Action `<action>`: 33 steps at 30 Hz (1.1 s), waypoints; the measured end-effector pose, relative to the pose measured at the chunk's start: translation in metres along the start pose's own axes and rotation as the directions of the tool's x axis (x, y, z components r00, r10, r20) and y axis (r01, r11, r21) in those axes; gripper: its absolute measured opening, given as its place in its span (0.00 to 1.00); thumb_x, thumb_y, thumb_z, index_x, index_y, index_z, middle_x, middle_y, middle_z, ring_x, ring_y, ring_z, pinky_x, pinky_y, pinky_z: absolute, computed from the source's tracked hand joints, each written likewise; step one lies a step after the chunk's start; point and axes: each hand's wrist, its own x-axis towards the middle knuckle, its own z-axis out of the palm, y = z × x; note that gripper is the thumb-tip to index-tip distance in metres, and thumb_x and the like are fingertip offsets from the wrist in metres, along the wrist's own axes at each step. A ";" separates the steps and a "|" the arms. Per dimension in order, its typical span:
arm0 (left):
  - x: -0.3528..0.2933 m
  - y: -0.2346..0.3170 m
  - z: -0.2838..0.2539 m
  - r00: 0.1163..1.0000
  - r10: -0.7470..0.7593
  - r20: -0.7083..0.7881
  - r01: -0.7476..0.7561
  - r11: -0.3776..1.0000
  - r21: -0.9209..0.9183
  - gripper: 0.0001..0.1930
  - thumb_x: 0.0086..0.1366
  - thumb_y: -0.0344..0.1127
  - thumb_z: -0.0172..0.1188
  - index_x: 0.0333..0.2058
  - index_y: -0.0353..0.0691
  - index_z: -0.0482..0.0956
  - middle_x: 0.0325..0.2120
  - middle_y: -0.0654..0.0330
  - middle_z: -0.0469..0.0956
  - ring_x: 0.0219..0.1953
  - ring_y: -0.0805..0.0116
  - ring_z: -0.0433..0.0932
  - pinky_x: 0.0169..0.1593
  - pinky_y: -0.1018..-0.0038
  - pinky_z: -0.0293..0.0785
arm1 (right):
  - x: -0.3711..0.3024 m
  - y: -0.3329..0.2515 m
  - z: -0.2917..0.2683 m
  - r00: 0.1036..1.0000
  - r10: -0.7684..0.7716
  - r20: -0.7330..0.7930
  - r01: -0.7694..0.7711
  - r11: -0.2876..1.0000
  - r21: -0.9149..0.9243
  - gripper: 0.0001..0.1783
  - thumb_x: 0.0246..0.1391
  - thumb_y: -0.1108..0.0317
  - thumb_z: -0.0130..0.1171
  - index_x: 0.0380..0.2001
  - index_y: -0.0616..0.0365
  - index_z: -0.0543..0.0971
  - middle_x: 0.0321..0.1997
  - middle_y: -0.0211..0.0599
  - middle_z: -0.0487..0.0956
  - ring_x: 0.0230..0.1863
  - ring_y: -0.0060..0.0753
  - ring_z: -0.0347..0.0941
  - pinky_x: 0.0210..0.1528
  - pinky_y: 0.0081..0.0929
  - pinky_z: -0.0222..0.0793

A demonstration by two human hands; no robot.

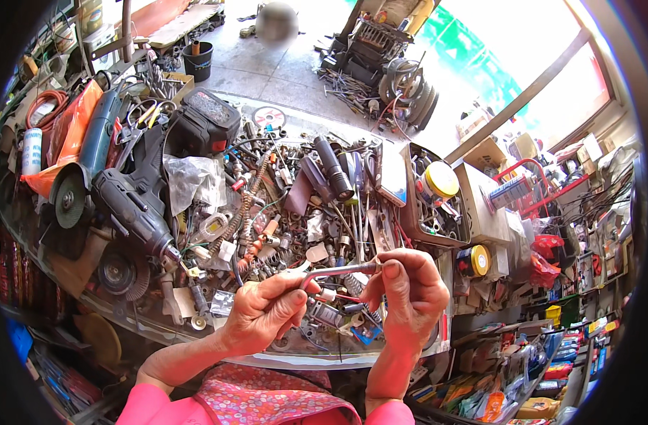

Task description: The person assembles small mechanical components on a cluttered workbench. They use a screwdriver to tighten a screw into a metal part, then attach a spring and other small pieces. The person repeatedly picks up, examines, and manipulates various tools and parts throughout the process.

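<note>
Just above the cluttered bench, both my hands hold a thin metal rod with a bent end (341, 270), roughly level. My left hand (263, 315) pinches it near the bend between thumb and fingers. At the other end, which looks threaded, the thumb and fingers of my right hand (412, 294) close round the tip. Whether a nut sits under those fingertips I cannot make out. Beneath my hands lie springs, fittings and other small metal parts (288, 241). A black flashlight (332, 168) rests among them, beyond the rod.
To the left are a black cordless power tool (132, 205), a black battery (205, 122) and an angle grinder (100, 134) with a disc (70, 197). A metal bin (407, 205) holding a yellow-lidded tub (441, 180) stands right. Crowded shelves (550, 354) line the right side.
</note>
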 end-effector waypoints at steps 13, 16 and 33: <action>0.007 -0.015 -0.006 0.869 0.487 0.089 -0.488 0.815 0.312 0.14 0.67 0.26 0.55 0.51 0.32 0.73 0.34 0.52 0.83 0.19 0.77 0.75 0.23 0.80 0.73 | -0.003 -0.001 -0.020 0.980 -0.138 0.140 0.145 0.988 -0.042 0.16 0.43 0.82 0.70 0.39 0.70 0.80 0.37 0.44 0.80 0.35 0.25 0.77 0.32 0.16 0.73; 0.008 -0.017 -0.006 0.851 0.517 0.091 -0.520 0.807 0.279 0.15 0.67 0.25 0.55 0.52 0.33 0.73 0.34 0.51 0.83 0.19 0.76 0.76 0.23 0.79 0.73 | -0.004 -0.001 -0.020 0.983 -0.126 0.134 0.131 0.991 -0.027 0.16 0.43 0.81 0.70 0.38 0.70 0.81 0.36 0.44 0.80 0.34 0.26 0.77 0.32 0.17 0.73; 0.008 -0.017 -0.005 0.885 0.454 0.102 -0.465 0.855 0.228 0.12 0.67 0.28 0.56 0.48 0.31 0.75 0.24 0.56 0.79 0.18 0.76 0.76 0.20 0.81 0.70 | -0.001 0.001 -0.019 0.964 -0.218 0.152 0.252 0.930 -0.266 0.13 0.42 0.70 0.74 0.26 0.65 0.78 0.24 0.35 0.78 0.24 0.24 0.71 0.27 0.18 0.65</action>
